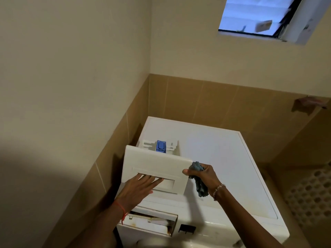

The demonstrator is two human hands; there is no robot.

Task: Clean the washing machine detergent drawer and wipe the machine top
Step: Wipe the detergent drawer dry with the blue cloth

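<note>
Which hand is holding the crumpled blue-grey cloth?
The right hand, wearing a beaded bracelet, grips the blue-grey cloth; the left hand, with a red wrist thread, rests straight fingers on the white plastic detergent drawer.

I count one washing machine [223, 167] and one detergent drawer [154, 163] lifted out of it, with one blue insert [160, 146] at its far end. One slot [154, 222] gapes in the near front. There is one cloth [200, 187]. Two hands show, my left hand [136, 190] and right hand [204, 176], each with one wristband: a red thread [121, 210] and a bead bracelet [218, 189]. One window [250, 13] is far right, and one perforated basket [311, 190] stands right.
</note>
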